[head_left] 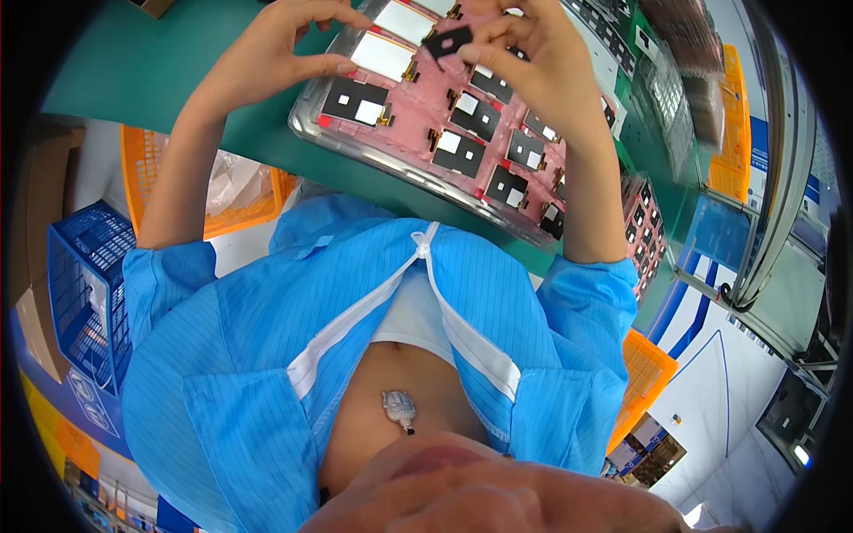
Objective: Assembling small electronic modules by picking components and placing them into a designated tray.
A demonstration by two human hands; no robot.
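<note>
A clear plastic tray (391,169) with a pink lining lies on the green table, holding several small flat panels with short flex tails. Some are plain white, like the white panel (384,57); others carry black covers with white openings, like the black-covered panel (355,102). Above the tray, my right hand (531,67) pinches a small black sheet (447,41) with a cutout between thumb and fingers. My left hand (283,51) is at the tray's left edge, thumb and fingers apart, the thumb beside the white panel. Whether it touches the panel, I cannot tell.
Another filled tray (646,226) is at the right, below stacked clear trays (662,107). An orange basket (138,169) with clear bags and a blue basket (84,293) stand at the left. Another orange basket (647,377) is at the lower right.
</note>
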